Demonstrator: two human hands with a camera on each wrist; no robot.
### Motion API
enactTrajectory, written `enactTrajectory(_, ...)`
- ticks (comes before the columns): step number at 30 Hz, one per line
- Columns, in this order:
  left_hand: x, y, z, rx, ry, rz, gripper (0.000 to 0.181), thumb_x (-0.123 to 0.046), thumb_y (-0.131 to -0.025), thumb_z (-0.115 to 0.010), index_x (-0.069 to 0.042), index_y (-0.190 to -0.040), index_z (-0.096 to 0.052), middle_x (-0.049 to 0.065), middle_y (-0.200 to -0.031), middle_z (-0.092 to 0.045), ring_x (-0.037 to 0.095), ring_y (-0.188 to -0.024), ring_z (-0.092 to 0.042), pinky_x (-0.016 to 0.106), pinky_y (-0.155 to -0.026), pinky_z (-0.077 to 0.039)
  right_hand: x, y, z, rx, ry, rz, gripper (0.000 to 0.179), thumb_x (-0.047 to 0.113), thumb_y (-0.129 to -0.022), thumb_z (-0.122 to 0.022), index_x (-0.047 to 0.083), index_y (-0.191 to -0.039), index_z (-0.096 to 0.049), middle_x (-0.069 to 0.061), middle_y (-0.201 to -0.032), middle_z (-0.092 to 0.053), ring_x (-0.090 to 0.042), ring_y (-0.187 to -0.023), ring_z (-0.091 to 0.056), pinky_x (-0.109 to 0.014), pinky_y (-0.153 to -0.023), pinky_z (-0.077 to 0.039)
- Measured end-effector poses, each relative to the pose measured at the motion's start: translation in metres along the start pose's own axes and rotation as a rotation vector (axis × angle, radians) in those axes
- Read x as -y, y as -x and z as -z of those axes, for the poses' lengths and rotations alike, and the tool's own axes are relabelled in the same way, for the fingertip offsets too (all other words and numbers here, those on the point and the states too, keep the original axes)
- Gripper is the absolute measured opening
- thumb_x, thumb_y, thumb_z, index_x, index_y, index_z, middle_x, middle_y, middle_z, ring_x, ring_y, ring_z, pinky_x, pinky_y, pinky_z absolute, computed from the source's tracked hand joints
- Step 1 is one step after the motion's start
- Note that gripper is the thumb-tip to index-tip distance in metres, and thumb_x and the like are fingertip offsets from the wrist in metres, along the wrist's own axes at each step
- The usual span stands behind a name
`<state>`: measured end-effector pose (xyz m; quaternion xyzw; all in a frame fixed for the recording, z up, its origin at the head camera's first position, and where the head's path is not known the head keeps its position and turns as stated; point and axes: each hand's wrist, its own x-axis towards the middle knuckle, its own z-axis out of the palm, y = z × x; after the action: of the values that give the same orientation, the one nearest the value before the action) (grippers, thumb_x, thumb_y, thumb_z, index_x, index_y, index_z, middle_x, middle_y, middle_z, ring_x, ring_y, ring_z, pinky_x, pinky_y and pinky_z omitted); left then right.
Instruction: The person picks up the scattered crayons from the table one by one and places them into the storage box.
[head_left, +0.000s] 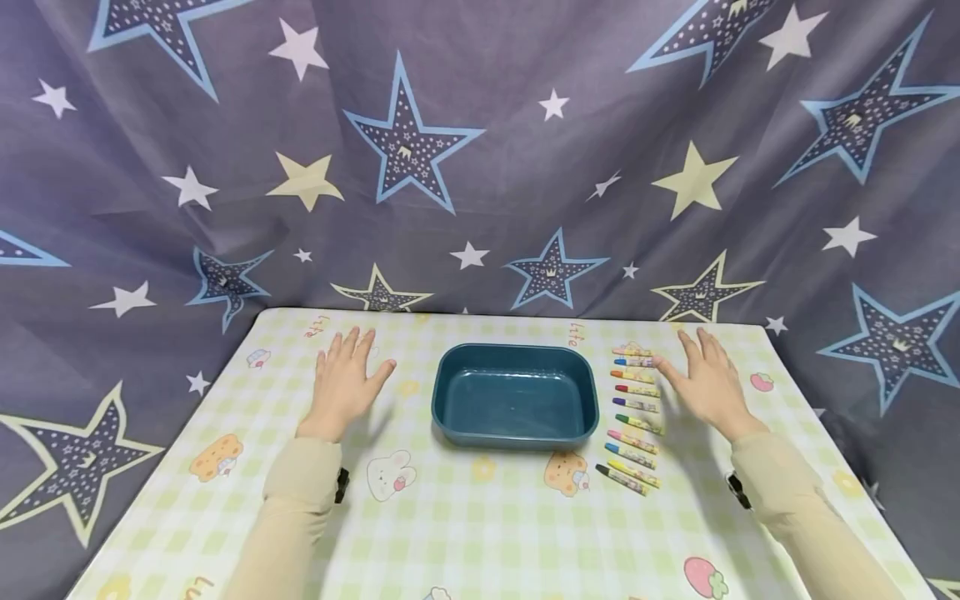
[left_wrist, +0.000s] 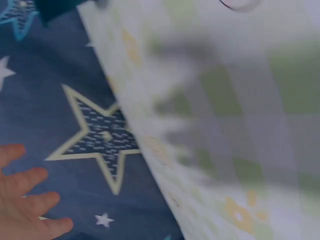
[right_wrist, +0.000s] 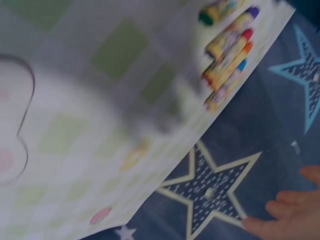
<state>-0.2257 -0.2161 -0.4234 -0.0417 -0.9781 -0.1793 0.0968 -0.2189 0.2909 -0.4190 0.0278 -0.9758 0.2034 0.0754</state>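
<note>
A dark teal, rounded rectangular tub [head_left: 517, 437] stands in the middle of the table, with nothing visible inside it. To its right, several crayons lie in a column, among them a black crayon [head_left: 622, 480], a green crayon [head_left: 639, 424] and a red crayon [head_left: 637, 390]. My left hand [head_left: 345, 387] is left of the tub, fingers spread, holding nothing. On the other side my right hand [head_left: 705, 383] also has its fingers spread and holds nothing; its thumb is near the upper crayons. Both hands cast shadows on the cloth. Spread fingers of the left hand [left_wrist: 30, 200] and right hand [right_wrist: 290, 207] show in their wrist views.
A green-and-white checked tablecloth [head_left: 480, 533] with cartoon prints covers the table. Behind the far edge hangs a grey-purple curtain [head_left: 510, 183] patterned with stars. Dark devices [head_left: 342, 485] are worn at both wrists.
</note>
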Motion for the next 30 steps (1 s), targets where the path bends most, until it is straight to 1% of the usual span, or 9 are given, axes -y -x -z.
enactTrajectory(6, -0.022, 0.018, 0.015, -0.098, 0.211, 0.021, 0.055, -0.037, -0.091, -0.050, -0.005, -0.136, -0.043, 0.020, -0.141, -0.039, 0.041, -0.130, -0.032, 0.056, -0.108, -0.025, 0.021, 0.016, 0.000, -0.075, -0.191, 0.045, 0.064, 0.041, -0.095, -0.042, -0.005, -0.139, -0.031, -0.030, -0.143, -0.026, -0.049, -0.129, -0.024, -0.064, -0.103, -0.021)
enactTrajectory(12, -0.040, 0.042, 0.020, -0.175, 0.409, 0.062, 0.042, -0.026, -0.090, -0.054, -0.008, -0.128, -0.052, 0.015, -0.135, -0.048, 0.036, -0.127, -0.040, 0.052, -0.105, -0.032, 0.041, 0.031, -0.010, -0.113, -0.332, 0.049, 0.052, 0.032, -0.096, -0.046, -0.004, -0.133, -0.043, -0.026, -0.133, -0.043, -0.044, -0.119, -0.042, -0.056, -0.098, -0.037)
enactTrajectory(15, -0.046, 0.055, 0.013, -0.176, 0.493, 0.076, 0.037, -0.019, -0.089, -0.056, -0.008, -0.125, -0.055, 0.013, -0.130, -0.053, 0.034, -0.115, -0.051, 0.050, -0.100, -0.038, 0.049, 0.039, -0.017, -0.123, -0.429, 0.043, 0.043, 0.024, -0.095, -0.049, -0.005, -0.127, -0.049, -0.024, -0.126, -0.051, -0.039, -0.114, -0.050, -0.048, -0.096, -0.044)
enactTrajectory(17, -0.048, 0.062, 0.008, -0.181, 0.552, 0.079, 0.033, -0.013, -0.088, -0.057, -0.008, -0.121, -0.058, 0.012, -0.126, -0.056, 0.032, -0.113, -0.054, 0.048, -0.101, -0.040, 0.054, 0.043, -0.020, -0.112, -0.482, 0.019, 0.039, 0.022, -0.094, -0.051, -0.004, -0.124, -0.052, -0.022, -0.123, -0.055, -0.036, -0.111, -0.054, -0.033, -0.092, -0.050)
enactTrajectory(20, -0.051, 0.070, -0.001, -0.183, 0.663, 0.080, 0.029, -0.005, -0.087, -0.057, -0.005, -0.116, -0.061, 0.013, -0.121, -0.059, 0.029, -0.111, -0.056, 0.043, -0.102, -0.041, 0.059, 0.048, -0.023, -0.082, -0.516, -0.026, 0.035, 0.021, -0.094, -0.052, 0.000, -0.122, -0.056, -0.019, -0.121, -0.059, -0.029, -0.107, -0.058, -0.011, -0.080, -0.050)
enactTrajectory(21, -0.052, 0.072, -0.004, -0.180, 0.699, 0.077, 0.028, -0.004, -0.087, -0.057, -0.004, -0.115, -0.061, 0.013, -0.120, -0.060, 0.028, -0.120, -0.050, 0.043, -0.106, -0.038, 0.061, 0.050, -0.024, -0.073, -0.523, -0.039, 0.034, 0.022, -0.094, -0.052, 0.002, -0.121, -0.057, -0.017, -0.120, -0.059, -0.023, -0.106, -0.060, -0.006, -0.078, -0.047)
enactTrajectory(26, -0.055, 0.074, -0.020, -0.155, 0.833, 0.068, 0.026, -0.004, -0.088, -0.057, -0.003, -0.113, -0.062, 0.011, -0.119, -0.061, 0.024, -0.117, -0.053, 0.035, -0.103, -0.041, 0.066, 0.055, -0.031, -0.038, -0.606, -0.060, 0.032, 0.021, -0.092, -0.055, 0.002, -0.117, -0.060, -0.016, -0.118, -0.061, 0.010, -0.092, -0.055, -0.005, -0.075, -0.046)
enactTrajectory(28, -0.055, 0.071, -0.026, -0.164, 0.868, 0.054, 0.026, -0.004, -0.088, -0.057, -0.005, -0.114, -0.062, 0.009, -0.119, -0.062, 0.021, -0.115, -0.055, 0.029, -0.102, -0.042, 0.067, 0.056, -0.035, -0.026, -0.649, -0.056, 0.031, 0.018, -0.092, -0.055, 0.000, -0.116, -0.061, -0.018, -0.116, -0.062, 0.015, -0.088, -0.053, -0.005, -0.076, -0.047)
enactTrajectory(30, -0.054, 0.065, -0.032, -0.179, 0.902, 0.028, 0.027, -0.005, -0.088, -0.057, -0.006, -0.115, -0.062, 0.008, -0.120, -0.062, 0.020, -0.115, -0.055, 0.023, -0.100, -0.043, 0.068, 0.057, -0.039, -0.018, -0.679, -0.052, 0.030, 0.015, -0.091, -0.056, -0.004, -0.114, -0.060, -0.020, -0.114, -0.062, 0.014, -0.087, -0.055, -0.006, -0.076, -0.048)
